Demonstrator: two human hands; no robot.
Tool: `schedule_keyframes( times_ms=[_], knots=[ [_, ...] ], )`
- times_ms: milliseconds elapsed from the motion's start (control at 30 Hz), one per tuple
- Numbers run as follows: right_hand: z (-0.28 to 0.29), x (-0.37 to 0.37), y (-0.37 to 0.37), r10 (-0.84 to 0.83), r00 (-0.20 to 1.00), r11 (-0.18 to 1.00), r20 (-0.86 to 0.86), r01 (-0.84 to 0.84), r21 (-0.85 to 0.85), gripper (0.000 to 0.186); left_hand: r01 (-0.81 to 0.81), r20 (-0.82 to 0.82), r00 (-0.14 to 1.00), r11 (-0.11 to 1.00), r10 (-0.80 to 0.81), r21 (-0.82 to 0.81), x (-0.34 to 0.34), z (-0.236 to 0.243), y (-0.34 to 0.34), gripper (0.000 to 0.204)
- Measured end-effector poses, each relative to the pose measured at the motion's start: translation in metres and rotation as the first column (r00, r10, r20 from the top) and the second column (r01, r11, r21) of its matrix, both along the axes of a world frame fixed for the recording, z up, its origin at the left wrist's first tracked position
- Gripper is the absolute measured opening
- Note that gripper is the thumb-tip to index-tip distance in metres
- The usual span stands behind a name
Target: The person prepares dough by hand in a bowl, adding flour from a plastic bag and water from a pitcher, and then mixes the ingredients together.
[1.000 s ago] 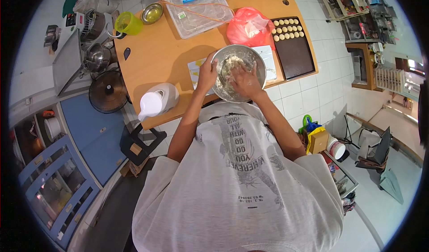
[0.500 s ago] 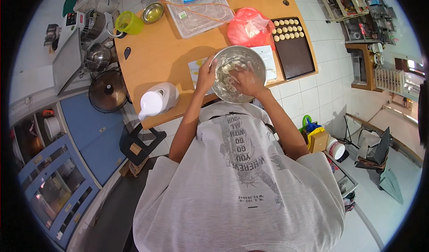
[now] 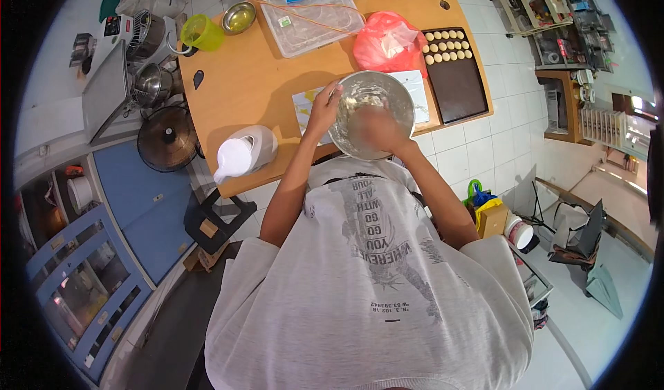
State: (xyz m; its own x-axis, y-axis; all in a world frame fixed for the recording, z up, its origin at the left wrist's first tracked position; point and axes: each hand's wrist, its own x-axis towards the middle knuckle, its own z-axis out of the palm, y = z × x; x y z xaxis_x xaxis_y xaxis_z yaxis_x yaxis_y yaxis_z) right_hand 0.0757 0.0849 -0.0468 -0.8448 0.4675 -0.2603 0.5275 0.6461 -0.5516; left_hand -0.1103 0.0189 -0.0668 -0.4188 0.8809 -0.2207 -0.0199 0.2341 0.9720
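Now the right hand (image 3: 373, 128), blurred, sits inside the steel bowl (image 3: 370, 113) at upper centre of the frame, lower than half a second ago; its fingers cannot be told. The left hand (image 3: 324, 108) still grips the bowl's rim. A red plastic bag (image 3: 387, 41) lies above the bowl, a dark tray of pale dough balls (image 3: 456, 72) to its right, a white jug (image 3: 242, 153) lower left.

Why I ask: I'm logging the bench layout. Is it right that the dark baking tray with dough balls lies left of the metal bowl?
Not quite: the head view shows the dark baking tray with dough balls lying right of the metal bowl, not left.
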Motion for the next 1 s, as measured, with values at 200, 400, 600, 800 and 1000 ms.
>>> schedule_keyframes(
  times_ms=[200, 400, 600, 800, 1000],
  knots=[
    [-0.029, -0.009, -0.037, 0.178, 0.984, 0.978, -0.031, -0.173, 0.119, 0.043, -0.014, -0.093, 0.995, 0.998, 0.02, 0.065, -0.007, -0.013, 0.005, 0.043],
    [0.016, 0.006, 0.002, 0.131, 0.969, 0.991, 0.209, -0.123, -0.05, 0.049, 0.02, -0.041, 0.999, 0.996, -0.017, 0.083, -0.012, -0.011, -0.001, 0.041],
    [-0.02, -0.015, -0.029, 0.011, 1.0, 0.99, -0.003, -0.011, 0.143, 0.048, -0.06, -0.136, 0.988, 0.995, 0.07, 0.079, -0.002, -0.024, 0.0, 0.041],
    [0.012, 0.005, -0.011, 0.31, 0.937, 0.95, 0.161, -0.31, -0.022, 0.042, -0.042, -0.167, 0.985, 0.998, 0.049, 0.049, -0.013, -0.013, -0.001, 0.04],
    [-0.004, 0.007, 0.007, 0.019, 0.994, 0.979, 0.107, -0.04, 0.199, 0.053, -0.049, -0.148, 0.987, 0.993, 0.065, 0.109, -0.011, -0.019, 0.002, 0.039]
  ],
)
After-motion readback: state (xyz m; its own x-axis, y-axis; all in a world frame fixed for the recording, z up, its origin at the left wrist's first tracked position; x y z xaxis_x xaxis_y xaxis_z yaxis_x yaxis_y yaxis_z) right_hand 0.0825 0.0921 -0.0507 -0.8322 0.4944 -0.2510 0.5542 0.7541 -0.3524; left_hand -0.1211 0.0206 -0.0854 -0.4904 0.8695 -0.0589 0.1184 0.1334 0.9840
